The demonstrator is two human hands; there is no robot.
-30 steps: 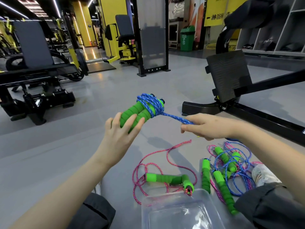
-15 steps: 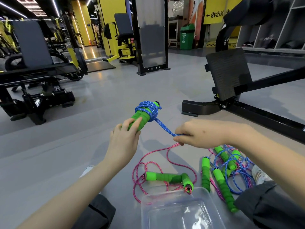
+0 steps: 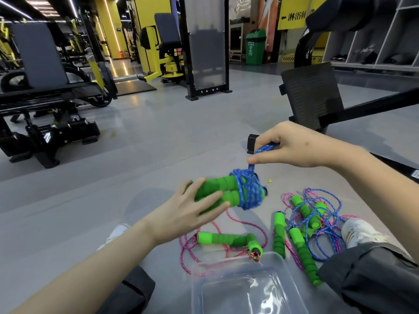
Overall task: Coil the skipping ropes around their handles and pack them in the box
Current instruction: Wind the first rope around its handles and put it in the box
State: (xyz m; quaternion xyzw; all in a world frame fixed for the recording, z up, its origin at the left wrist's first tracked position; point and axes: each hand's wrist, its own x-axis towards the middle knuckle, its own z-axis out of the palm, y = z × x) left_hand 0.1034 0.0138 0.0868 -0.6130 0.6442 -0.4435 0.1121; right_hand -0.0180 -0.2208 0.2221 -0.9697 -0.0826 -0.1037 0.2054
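Observation:
My left hand (image 3: 190, 214) grips a pair of green foam handles (image 3: 223, 193) held side by side, with blue rope (image 3: 248, 191) coiled thickly around their right end. Above the coil my right hand (image 3: 292, 147) pinches the short loose end of that blue rope. On the floor lies a pink rope with two green handles (image 3: 229, 240). To its right sits a tangled heap of blue and pink ropes with green handles (image 3: 310, 225). A clear plastic box (image 3: 244, 288) stands at the bottom, nothing inside it.
I sit on a grey gym floor with my dark-trousered knees (image 3: 371, 275) either side of the box. A black machine frame with a footplate (image 3: 313, 100) stands just behind my right hand. Weight benches (image 3: 45, 91) line the left.
The handles have dropped lower and turned level. My right hand has swung from below the bundle to above it, and the free blue rope has become much shorter.

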